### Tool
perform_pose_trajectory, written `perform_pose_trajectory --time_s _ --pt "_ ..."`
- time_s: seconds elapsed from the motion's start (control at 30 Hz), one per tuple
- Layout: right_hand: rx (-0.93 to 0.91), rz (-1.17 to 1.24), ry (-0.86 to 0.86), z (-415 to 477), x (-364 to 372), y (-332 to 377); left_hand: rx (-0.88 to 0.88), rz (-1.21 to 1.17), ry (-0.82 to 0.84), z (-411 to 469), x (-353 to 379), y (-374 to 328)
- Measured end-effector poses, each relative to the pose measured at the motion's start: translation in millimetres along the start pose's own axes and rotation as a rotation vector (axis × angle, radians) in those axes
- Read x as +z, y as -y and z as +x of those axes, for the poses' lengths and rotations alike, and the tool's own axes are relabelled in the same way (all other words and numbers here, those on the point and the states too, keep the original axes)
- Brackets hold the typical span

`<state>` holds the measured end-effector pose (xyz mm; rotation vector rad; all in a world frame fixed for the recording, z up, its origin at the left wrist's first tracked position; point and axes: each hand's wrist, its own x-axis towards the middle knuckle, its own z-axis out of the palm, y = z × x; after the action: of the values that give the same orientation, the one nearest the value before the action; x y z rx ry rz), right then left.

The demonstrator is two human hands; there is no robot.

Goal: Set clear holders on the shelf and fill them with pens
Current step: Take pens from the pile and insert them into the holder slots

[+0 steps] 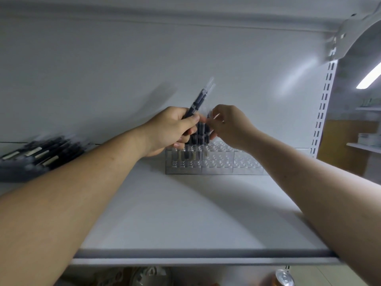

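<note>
Well back on the white shelf (185, 213), three clear holders (214, 164) stand in a row, with bare shelf stretching to its front edge. The left hand (171, 131) grips a bunch of pens (198, 102); the right hand (231, 124) pinches a single pen (210, 116) over the leftmost holder. Loose pens (41, 155) lie far left, their labels blurred.

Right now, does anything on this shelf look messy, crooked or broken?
Nothing looks broken or spilled. The clear holders stand in a straight row on the shelf, and only the leftmost has pens so far. The one untidy spot is a loose heap of pens lying flat at the shelf's left end, though it is blurred.
</note>
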<state>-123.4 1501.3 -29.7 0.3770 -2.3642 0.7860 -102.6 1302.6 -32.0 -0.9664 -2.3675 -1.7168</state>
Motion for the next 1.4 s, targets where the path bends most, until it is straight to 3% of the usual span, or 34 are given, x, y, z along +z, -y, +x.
perform_pose_trajectory --time_s 0.27,0.47,0.57,0.77,1.1,1.27,1.4 --pt "0.029 -0.037 0.022 -2 -8 -2 0.010 -0.004 -0.016 -1 0 0" --pt "-0.063 0.027 -0.145 2 -18 -4 -0.007 -0.047 -0.025 0 0 -1" --pt "-0.095 0.269 -0.215 1 -22 1 -0.019 -0.073 -0.033 0 1 -2" --pt "-0.055 0.640 -0.087 -2 -23 9 -0.020 -0.083 -0.038 0 2 -3" --pt "0.008 0.813 -0.113 -5 -27 17 -0.012 -0.050 -0.039 0 1 -4" --pt "-0.002 0.799 -0.196 -3 -32 16 0.002 -0.011 -0.061 2 1 -2" --pt "-0.043 0.593 -0.242 -3 -33 10 0.018 -0.005 -0.050 1 0 -2"
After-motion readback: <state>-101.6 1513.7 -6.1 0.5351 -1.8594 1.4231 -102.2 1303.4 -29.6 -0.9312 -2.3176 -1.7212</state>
